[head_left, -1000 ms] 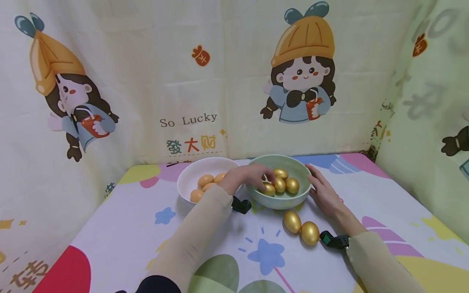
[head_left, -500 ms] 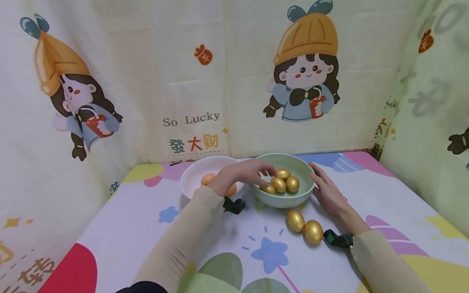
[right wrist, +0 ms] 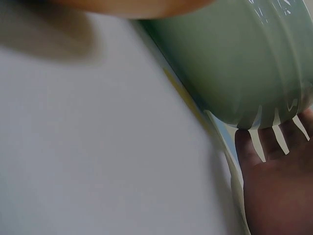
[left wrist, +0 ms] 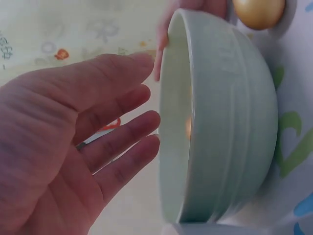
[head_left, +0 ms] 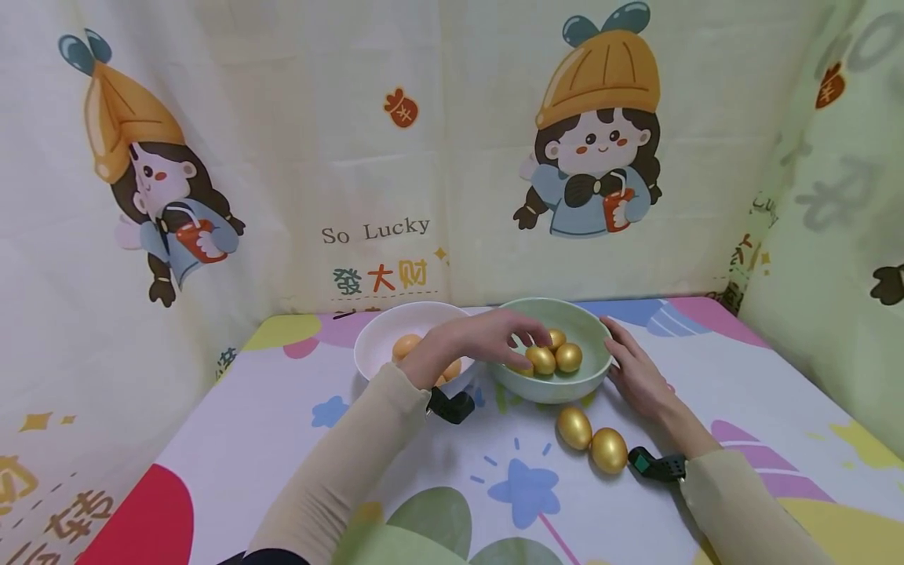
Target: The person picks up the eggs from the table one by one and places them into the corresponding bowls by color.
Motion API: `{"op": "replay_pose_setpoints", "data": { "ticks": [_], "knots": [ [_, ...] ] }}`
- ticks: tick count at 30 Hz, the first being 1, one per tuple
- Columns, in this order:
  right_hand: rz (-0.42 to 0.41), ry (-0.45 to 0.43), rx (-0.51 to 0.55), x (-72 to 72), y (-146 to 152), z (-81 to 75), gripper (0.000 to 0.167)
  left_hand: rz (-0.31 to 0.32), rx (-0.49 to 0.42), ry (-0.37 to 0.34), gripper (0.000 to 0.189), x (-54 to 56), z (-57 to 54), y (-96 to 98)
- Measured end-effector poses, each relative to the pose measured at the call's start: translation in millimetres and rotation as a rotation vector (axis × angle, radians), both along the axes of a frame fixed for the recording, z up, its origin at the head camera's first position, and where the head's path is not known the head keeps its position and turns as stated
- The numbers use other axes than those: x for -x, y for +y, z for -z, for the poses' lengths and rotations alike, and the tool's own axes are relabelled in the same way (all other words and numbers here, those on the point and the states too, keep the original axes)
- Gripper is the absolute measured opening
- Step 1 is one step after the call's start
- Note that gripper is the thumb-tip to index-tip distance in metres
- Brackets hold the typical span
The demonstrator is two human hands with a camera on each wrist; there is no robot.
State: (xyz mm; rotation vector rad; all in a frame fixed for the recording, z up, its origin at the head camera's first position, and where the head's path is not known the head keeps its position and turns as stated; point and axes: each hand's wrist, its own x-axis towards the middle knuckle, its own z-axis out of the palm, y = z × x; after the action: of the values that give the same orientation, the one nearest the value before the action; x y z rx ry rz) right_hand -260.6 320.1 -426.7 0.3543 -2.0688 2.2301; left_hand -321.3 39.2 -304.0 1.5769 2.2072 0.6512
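Note:
My left hand [head_left: 490,333] hovers over the left side of a pale green bowl [head_left: 551,390], fingers loosely bent. Nothing lies between thumb and fingers in the left wrist view. Inside that bowl sit several golden eggs [head_left: 568,358], one partly hidden by the hand. The fingers of my right hand [head_left: 636,375] rest against the bowl's right side; the right wrist view has them flat on its outer wall [right wrist: 234,73]. Left of it, partly behind my left wrist, stands a white bowl [head_left: 366,345] holding several brown eggs [head_left: 406,346].
Two golden eggs, a farther one [head_left: 574,428] and a nearer one [head_left: 609,451], lie on the table in front of the green bowl, near my right wrist. A patterned cloth [head_left: 268,486] covers the table. Printed curtains [head_left: 480,196] stand behind and at both sides.
My left hand has risen slightly off the golden eggs, and its wrist has shifted left over the white bowl. The right hand stays at the green bowl. The head view has turned slightly left.

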Motion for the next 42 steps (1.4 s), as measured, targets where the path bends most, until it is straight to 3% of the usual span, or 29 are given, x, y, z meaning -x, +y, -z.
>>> {"op": "replay_pose_setpoints", "data": {
  "ticks": [5, 14, 22, 32, 42],
  "knots": [
    [-0.004, 0.005, -0.002, -0.3, 0.1, 1.1, 0.067, 0.07, -0.031, 0.04, 0.039, -10.7, -0.1, 5.2],
    [0.006, -0.008, -0.002, -0.8, -0.9, -1.1, 0.067, 0.127, -0.018, 0.113, 0.041, -24.7, 2.5, 15.5],
    [0.001, -0.013, -0.004, 0.1, -0.5, -1.6, 0.066, 0.205, 0.0, 0.066, 0.042, -42.5, 5.3, 27.2],
    [0.013, -0.021, -0.041, -1.6, -1.4, -2.2, 0.067, 0.237, 0.088, 0.101, 0.042, -56.7, 21.0, 42.4],
    [0.017, -0.019, -0.036, -2.8, 0.5, -3.0, 0.066, 0.264, 0.166, 0.223, 0.04, -62.2, 34.0, 51.3]
  ]
}}
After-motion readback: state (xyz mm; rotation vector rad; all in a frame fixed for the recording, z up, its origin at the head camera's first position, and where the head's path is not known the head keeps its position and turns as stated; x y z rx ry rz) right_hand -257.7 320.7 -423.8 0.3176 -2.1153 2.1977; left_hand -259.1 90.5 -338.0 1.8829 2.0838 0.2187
